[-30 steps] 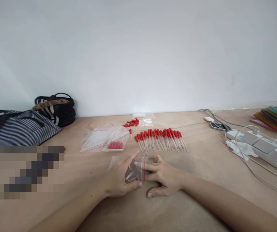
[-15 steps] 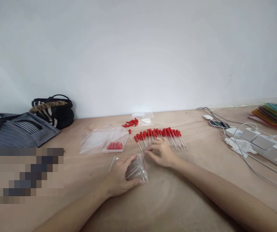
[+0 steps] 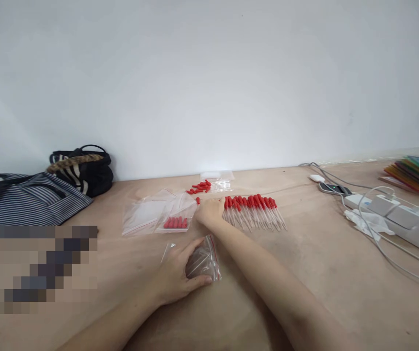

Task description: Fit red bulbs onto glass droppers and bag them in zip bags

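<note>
My left hand point(image 3: 176, 273) curves around a clear zip bag point(image 3: 204, 263) with a red stripe at its mouth. Thumb and forefinger press on opposite edges of the bag, and thin clear tubes show inside. Farther forward, my right hand point(image 3: 211, 210) reaches over the left end of a row of droppers point(image 3: 255, 207) with red bulbs and clear stems. Its fingers are mostly hidden behind the back of the hand, close to the red bulbs. A single red bulb point(image 3: 198, 200) shows just left of it.
A zip bag with several red bulbs point(image 3: 175, 223) lies beside flat zip bags point(image 3: 141, 217). Loose red bulbs point(image 3: 200, 187) and another bag point(image 3: 222, 180) are near the wall. Striped bag point(image 3: 33, 197) left; power strip point(image 3: 403, 217), cables and coloured sheets point(image 3: 414, 175) right.
My right hand has moved left and forward, away from the bag's mouth to the left end of the dropper row. My left hand stays at the bag.
</note>
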Motion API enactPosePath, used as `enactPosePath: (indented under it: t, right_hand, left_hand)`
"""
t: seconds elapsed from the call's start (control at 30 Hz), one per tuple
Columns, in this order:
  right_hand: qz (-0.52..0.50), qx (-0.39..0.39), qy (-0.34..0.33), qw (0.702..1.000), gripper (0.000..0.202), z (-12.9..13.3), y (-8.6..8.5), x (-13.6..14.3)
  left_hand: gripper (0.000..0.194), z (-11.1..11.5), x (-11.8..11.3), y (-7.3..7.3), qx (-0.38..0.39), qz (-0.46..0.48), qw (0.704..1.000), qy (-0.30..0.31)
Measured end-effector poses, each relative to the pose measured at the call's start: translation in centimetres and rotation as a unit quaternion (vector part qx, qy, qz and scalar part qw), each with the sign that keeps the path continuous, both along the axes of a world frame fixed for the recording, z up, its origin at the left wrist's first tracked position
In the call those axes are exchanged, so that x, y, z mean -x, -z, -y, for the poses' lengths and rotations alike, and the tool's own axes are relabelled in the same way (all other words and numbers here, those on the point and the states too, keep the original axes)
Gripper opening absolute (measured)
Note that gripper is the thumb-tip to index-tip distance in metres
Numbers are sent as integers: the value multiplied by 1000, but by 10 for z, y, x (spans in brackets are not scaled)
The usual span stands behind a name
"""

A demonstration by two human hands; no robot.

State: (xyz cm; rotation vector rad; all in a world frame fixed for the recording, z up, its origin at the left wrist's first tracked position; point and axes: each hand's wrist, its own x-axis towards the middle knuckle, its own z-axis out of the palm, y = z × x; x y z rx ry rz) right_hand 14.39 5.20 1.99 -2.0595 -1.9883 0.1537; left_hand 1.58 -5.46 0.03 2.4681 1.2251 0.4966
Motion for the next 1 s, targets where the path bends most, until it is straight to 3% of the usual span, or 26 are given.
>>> enactPosePath:
  t: [0.3, 0.4, 0.5, 0.6, 0.73, 0.83, 1.0]
  right_hand:
    - [2, 48, 1, 999, 28, -4, -11, 9]
    - [-8, 38, -16, 999, 27, 7, -20, -6]
    - [-14, 38, -40, 998, 28, 30, -26, -39]
    - [-17, 56, -72, 996, 30, 61, -21, -78]
    - [-20, 58, -83, 995, 32, 99, 0, -112]
    - [-8, 39, -72, 997, 26, 115, 10, -117]
    - [23, 41, -94, 994, 34, 120, 10, -115]
  left_hand:
    - [68, 3, 1, -2, -7, 5, 1000, 4]
    - [69, 2, 2, -1, 4, -6, 1000, -7]
    - [71, 1, 3, 1, 13, -7, 1000, -5]
    - [72, -2, 2, 3, 16, -8, 1000, -4]
    - [71, -2, -1, 2, 10, -3, 1000, 4]
    - [70, -2, -4, 1, 10, -8, 1000, 9]
    - [70, -1, -5, 0, 2, -8, 1000, 14]
